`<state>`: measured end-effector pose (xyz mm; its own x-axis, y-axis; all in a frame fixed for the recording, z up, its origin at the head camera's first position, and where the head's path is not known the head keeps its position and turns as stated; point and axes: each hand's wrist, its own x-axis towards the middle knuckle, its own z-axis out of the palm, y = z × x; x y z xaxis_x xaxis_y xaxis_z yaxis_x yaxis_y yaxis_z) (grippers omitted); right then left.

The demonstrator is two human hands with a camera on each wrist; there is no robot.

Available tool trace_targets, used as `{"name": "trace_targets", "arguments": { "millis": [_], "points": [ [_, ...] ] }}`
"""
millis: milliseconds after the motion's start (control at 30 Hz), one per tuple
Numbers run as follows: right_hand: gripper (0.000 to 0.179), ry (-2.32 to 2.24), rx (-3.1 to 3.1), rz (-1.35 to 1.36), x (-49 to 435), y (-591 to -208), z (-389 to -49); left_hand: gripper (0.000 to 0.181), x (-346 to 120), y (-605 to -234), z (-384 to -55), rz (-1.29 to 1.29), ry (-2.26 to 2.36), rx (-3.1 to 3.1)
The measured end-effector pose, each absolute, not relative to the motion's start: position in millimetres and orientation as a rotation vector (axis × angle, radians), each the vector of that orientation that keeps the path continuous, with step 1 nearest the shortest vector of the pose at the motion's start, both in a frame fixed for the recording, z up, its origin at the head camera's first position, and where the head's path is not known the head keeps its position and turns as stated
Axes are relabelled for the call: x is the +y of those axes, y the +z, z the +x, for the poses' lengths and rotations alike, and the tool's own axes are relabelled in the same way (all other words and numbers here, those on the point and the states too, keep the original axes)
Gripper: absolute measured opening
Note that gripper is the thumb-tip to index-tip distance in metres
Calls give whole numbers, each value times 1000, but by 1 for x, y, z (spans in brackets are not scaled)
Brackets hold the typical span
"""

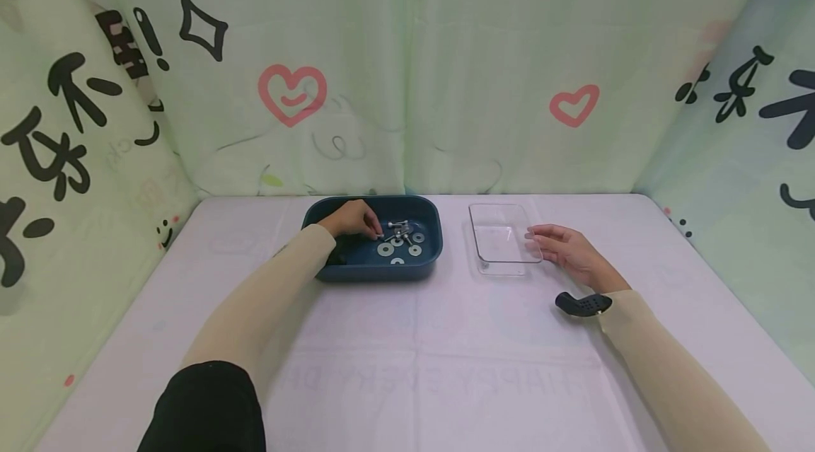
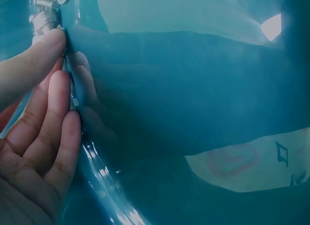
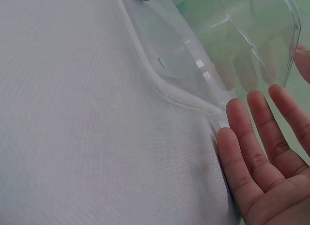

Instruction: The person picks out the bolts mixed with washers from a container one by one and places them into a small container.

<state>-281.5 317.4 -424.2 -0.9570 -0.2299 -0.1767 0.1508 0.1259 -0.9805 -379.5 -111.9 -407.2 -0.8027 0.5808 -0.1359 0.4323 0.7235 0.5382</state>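
Note:
My left hand (image 1: 356, 220) reaches into the dark blue tray (image 1: 372, 273) from its left side. Thumb and fingertips pinch a small metal screw, whose knurled head (image 2: 47, 19) shows at the thumb tip in the left wrist view. Beside those fingers lie several more screws (image 1: 401, 227) and flat round washers (image 1: 385, 249). To the right stands a clear plastic box (image 1: 499, 261) with a small metal piece (image 1: 485, 265) near its front left corner. Fairly straight fingers of my right hand (image 1: 569, 254) touch the box's right side; the thumb is near the rim in the right wrist view.
Both containers stand toward the back of a table covered with a white cloth (image 1: 407, 367). Printed curtains (image 1: 471, 49) close off the back and both sides. A black strap-like device (image 1: 582, 304) sits at the right wrist.

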Motion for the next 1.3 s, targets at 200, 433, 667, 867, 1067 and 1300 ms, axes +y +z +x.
{"name": "trace_targets", "arguments": {
  "millis": [200, 433, 667, 867, 1067, 1300],
  "points": [
    [16, -1914, 2116, -89, 317, -424, -281, 9, -112, -404, -377, 845, 698, 2619],
    [34, -1893, 2123, -70, 317, -424, -281, 11, -113, -402, -375, 814, 685, 2595],
    [34, -1868, 2162, -48, 316, -424, -280, 14, -115, -402, -375, 831, 684, 2582],
    [28, -1888, 2131, -68, 317, -422, -280, 16, -117, -404, -377, 810, 729, 2582],
    [16, -1900, 2128, -67, 316, -424, -281, 18, -117, -404, -377, 766, 782, 2601],
    [22, -1882, 2150, -42, 315, -424, -281, 19, -117, -402, -376, 717, 828, 2625]
  ]
}}
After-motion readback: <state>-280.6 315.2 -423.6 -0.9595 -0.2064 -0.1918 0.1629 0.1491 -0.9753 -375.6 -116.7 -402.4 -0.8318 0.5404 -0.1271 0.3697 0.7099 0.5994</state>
